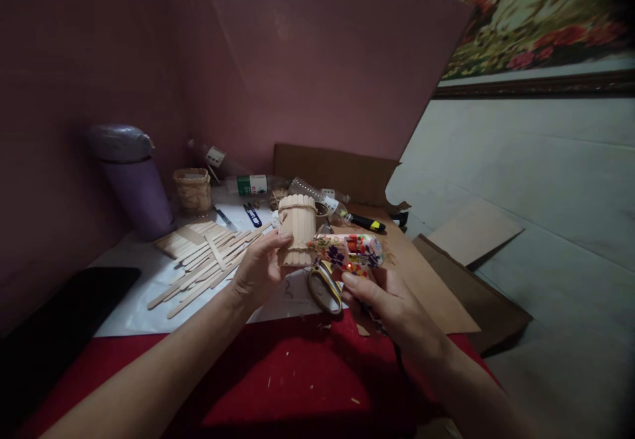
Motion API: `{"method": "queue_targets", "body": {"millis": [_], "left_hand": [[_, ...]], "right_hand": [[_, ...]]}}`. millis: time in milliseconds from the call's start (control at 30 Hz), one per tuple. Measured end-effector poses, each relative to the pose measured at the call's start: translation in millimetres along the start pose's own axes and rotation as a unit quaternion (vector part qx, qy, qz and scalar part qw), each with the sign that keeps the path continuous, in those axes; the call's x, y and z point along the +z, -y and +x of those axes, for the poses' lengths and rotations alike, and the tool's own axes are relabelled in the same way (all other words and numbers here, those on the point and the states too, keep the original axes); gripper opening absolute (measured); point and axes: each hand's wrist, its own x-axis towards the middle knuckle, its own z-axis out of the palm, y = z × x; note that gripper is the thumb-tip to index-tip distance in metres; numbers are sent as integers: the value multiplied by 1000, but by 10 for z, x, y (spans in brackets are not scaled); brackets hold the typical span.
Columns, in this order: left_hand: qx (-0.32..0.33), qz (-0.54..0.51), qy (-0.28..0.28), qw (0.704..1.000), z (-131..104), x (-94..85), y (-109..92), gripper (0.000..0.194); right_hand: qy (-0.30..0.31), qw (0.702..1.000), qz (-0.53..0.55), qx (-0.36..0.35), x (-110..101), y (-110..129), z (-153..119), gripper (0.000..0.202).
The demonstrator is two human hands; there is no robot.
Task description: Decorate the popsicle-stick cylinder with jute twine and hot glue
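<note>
A small holder made of wooden sticks [297, 224], with twine around its upper part, is in my left hand [262, 264], thumb on its near side. My right hand [381, 297] is wrapped round a flower-patterned glue gun [347, 251] with a small red light. The gun's tip points left and meets the holder's lower right side; whether glue is coming out cannot be seen. Below the gun lies a pair of scissors [325, 290] with yellow-edged handles.
Loose wooden sticks [213, 260] lie at left on white paper. Behind them stand a purple tumbler [136, 191] and a twine-wrapped cup [192, 191]. Plastic bottles [252, 184], snips [253, 215] and a black-and-yellow cutter [367, 223] lie at the back, by cardboard [337, 169].
</note>
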Motion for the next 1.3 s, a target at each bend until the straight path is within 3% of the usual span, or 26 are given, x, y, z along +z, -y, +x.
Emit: {"method": "queue_targets", "body": {"millis": [267, 800, 1167, 1300], "left_hand": [[-10, 3, -11, 1000, 6, -7, 2, 40], [9, 25, 11, 1000, -9, 27, 8, 31], [6, 18, -2, 1000, -3, 16, 14, 33], [1, 14, -15, 1000, -3, 8, 4, 34]], "right_hand": [[1, 999, 29, -19, -60, 59, -16, 39], [-12, 1000, -9, -10, 18, -6, 44, 39], [-11, 997, 64, -45, 16, 40, -11, 36], [-109, 991, 11, -80, -209, 42, 32, 31]]}}
